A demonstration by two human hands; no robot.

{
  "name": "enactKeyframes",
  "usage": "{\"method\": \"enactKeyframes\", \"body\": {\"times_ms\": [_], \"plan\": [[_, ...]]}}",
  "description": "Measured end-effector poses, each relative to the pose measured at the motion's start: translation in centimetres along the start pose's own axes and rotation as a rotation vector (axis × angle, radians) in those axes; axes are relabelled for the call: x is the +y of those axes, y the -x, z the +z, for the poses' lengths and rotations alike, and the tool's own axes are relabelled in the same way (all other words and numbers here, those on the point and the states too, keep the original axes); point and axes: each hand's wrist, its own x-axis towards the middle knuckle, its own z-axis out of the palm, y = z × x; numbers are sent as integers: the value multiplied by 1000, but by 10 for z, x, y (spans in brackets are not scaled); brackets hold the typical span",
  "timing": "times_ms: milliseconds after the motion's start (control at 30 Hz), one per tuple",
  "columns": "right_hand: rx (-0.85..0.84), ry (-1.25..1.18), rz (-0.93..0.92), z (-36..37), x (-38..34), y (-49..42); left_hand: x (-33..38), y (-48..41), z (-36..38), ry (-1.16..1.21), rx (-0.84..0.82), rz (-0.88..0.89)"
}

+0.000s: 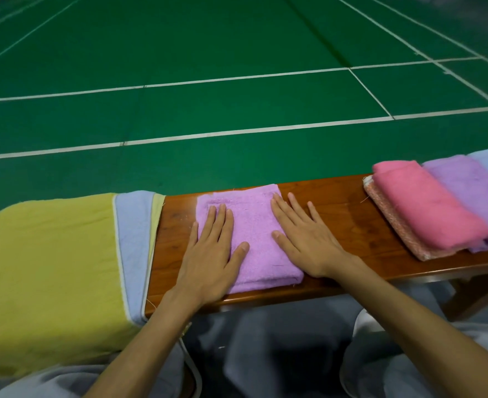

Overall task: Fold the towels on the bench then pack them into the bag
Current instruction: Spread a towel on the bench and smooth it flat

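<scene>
On the wooden bench, a folded lilac towel got pressed flat.
A soft yellow cloth lay at its left, a fluffy pink towel at its right. The fuzzy square lilac towel sat in the middle, under the left hand and right hand, fingers straight, gripping nothing. Smoothing out from the middle should keep edges even.

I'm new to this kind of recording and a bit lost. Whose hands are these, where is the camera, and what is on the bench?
No machine here: a person wears one camera on the head, looking down at their own hands. The left hand and right hand lie flat, fingers straight, pressing a folded lilac towel on the wooden bench. Nothing is gripped. On the left lies a yellow and blue cloth item, probably the bag. On the right lie a pink towel and a purple towel.
</scene>
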Motion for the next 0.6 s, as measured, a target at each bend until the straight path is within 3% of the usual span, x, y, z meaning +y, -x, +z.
{"method": "enactKeyframes", "body": {"times_ms": [200, 367, 500, 600], "plan": [[85, -39, -36, -1, 1, 2, 2, 3, -1, 88, 40, 27], [150, -117, -247, -12, -14, 23, -1, 31, -15, 66, 36, 246], [121, -25, -342, -1, -21, 50, -15, 57, -3, -18, 48, 322], [205, -48, -394, -1, -17, 60, -22, 66, -8, 9, 89, 329]]}}
